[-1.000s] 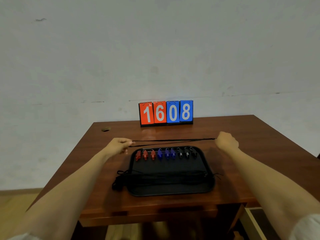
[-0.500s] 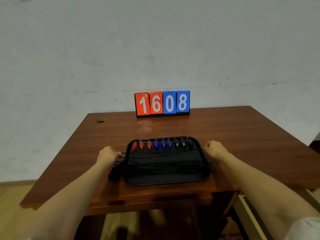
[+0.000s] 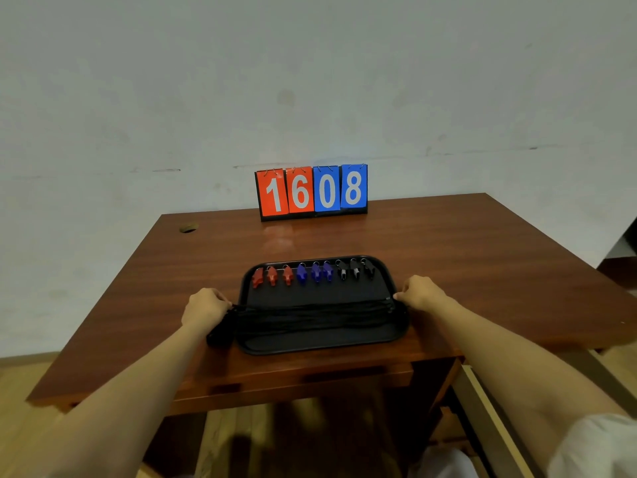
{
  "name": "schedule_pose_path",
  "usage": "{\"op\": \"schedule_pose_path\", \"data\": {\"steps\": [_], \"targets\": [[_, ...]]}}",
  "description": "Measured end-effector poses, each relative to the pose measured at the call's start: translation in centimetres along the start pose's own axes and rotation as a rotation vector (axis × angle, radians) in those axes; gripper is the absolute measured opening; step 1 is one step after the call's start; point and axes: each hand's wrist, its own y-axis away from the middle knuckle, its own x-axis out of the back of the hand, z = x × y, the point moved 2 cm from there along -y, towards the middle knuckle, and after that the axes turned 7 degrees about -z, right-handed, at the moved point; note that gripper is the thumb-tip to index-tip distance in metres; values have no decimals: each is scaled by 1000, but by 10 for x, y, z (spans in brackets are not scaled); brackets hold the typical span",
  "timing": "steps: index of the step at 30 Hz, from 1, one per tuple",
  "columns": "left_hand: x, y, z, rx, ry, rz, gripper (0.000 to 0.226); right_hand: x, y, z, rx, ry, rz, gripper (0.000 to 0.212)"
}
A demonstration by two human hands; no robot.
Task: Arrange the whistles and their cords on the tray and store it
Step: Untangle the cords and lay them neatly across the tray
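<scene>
Both hands have dropped down and nearer since a second ago, when they held one cord (image 3: pixel 386 302) stretched tight in the air over the whistles (image 3: pixel 315 273). Now the left hand (image 3: pixel 206 308) has its fingers curled in on the cord's left end. The right hand (image 3: pixel 422 293) pinches the right end, and each hand is right at a side rim of the black tray (image 3: pixel 310 348). The cord lies on the bundle of cords (image 3: pixel 310 315) running across the tray's middle. Nine whistles line its far edge: red, blue, black. The tray sits near the wooden table's (image 3: pixel 482 270) front, with a scoreboard (image 3: pixel 312 191) reading 1608 at the far edge.
</scene>
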Motion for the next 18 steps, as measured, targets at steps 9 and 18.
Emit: {"op": "schedule_pose_path", "data": {"steps": [9,18], "targets": [[-4,2,-2,-25,-95,25,12,-3,3,-4,22,64,29,34],[-11,1,3,-104,-431,117,34,-8,5,-10,105,197,3,17]]}}
